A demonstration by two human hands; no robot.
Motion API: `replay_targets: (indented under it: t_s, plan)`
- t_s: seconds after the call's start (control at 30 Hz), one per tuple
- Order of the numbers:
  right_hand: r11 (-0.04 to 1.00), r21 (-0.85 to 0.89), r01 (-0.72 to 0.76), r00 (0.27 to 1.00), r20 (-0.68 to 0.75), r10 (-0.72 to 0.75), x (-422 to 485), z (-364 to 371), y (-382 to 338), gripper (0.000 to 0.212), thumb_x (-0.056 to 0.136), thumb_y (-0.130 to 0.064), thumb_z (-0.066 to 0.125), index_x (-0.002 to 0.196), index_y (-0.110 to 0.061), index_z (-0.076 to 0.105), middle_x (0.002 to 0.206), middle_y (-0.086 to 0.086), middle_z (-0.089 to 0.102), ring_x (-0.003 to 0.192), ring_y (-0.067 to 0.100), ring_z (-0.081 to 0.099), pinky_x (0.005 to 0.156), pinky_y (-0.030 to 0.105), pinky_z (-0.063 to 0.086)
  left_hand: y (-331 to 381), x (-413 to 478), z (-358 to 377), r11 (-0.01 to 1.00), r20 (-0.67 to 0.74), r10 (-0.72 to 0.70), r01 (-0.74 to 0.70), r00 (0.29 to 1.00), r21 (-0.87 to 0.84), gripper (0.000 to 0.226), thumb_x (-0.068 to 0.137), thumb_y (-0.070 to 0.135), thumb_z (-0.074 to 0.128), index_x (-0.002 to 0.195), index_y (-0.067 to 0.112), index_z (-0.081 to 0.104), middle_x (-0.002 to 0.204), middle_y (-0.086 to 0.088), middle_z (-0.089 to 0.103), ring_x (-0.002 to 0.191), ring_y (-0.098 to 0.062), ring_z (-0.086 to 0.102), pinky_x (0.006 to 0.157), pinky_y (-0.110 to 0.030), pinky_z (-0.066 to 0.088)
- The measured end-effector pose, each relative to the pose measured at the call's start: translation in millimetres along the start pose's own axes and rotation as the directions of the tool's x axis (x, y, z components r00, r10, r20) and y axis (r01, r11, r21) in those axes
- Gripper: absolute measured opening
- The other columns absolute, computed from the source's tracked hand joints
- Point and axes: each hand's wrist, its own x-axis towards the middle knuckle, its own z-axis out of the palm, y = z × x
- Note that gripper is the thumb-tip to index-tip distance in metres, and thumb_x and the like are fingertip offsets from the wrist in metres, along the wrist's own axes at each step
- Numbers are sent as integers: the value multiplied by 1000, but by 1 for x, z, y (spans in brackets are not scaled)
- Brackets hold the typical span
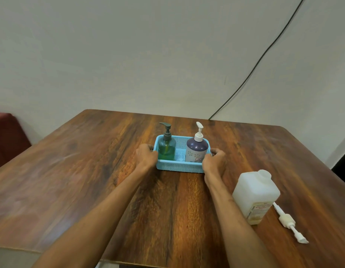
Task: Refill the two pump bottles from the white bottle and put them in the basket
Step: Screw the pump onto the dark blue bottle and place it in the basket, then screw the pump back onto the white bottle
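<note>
A light blue plastic basket (pixel 179 167) stands in the middle of the wooden table. Inside it, on the left, is a green pump bottle (pixel 166 149) with a dark pump, upright. On the right stands a purple-and-white pump bottle (pixel 196 149) with a white pump. My left hand (pixel 146 156) grips the basket's left end and my right hand (pixel 214 161) grips its right end. The white bottle (pixel 255 196) stands uncapped at the near right of the table, apart from both hands.
A loose white pump head (pixel 289 223) with its tube lies on the table just right of the white bottle. The wooden table (pixel 71 180) meets a pale wall at the back. A black cable (pixel 264 53) runs down the wall. A dark red object (pixel 7 136) sits at the far left.
</note>
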Motion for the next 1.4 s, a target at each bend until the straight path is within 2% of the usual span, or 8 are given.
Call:
replay_targets:
  t_s: [0.4,0.5,0.6,0.83,0.93,1.07,1.2,1.4]
  plan:
    - [999,43,3,1000,-17,-2,36,27,-7,21,98,2,48,110,-12,58,97,0,55,66,4,49,50,16,36,15,42,13,1000,31,-3,3,1000,-1,28,94,2,52,116,-1,69,113,-12,71,95,-22,69,82,-42,62]
    - [998,67,11,1000,-18,-10,44,36,-6,22,92,6,49,99,-10,62,95,1,61,73,14,56,46,14,34,19,46,13,1000,26,-15,15,1000,-2,22,94,3,52,86,12,70,98,-9,67,93,-21,67,81,-45,61]
    - [997,71,1,1000,-17,0,50,40,-7,23,91,6,50,99,-9,66,102,6,69,69,10,56,43,14,36,21,52,16,999,15,-23,23,1000,-28,21,95,3,50,97,4,71,100,-6,68,94,-24,68,82,-47,61]
    - [996,86,-3,1000,12,2,59,44,-7,28,98,0,48,124,-5,61,111,2,63,84,17,60,57,21,46,26,53,20,995,22,-42,44,999,-88,34,100,6,51,71,22,51,79,7,55,88,-18,62,82,-42,61]
    - [993,114,-21,1000,25,19,59,45,-5,31,99,0,48,127,-6,59,111,3,63,86,17,62,59,23,48,22,55,20,994,29,-33,36,999,-107,16,101,8,51,97,7,66,97,-2,61,89,-17,61,82,-39,60]
    - [979,195,-66,991,125,43,51,37,-4,37,99,0,45,133,-12,53,118,8,63,92,16,63,61,22,50,22,44,14,994,98,2,9,995,-112,38,103,14,51,139,2,51,131,-14,62,98,-17,61,75,-28,57]
    - [974,222,-54,984,180,13,31,26,-2,42,101,-1,43,140,-15,47,119,5,60,89,8,62,59,16,49,21,24,7,990,98,42,-28,994,-135,48,102,18,54,147,5,42,142,-15,55,122,-26,60,95,-38,56]
    - [980,186,72,986,133,-97,-19,3,2,45,100,0,48,142,-16,47,135,5,58,108,9,59,76,15,50,21,-23,-7,975,79,83,-64,993,-215,50,100,19,57,147,10,42,141,-11,56,118,-23,61,93,-44,59]
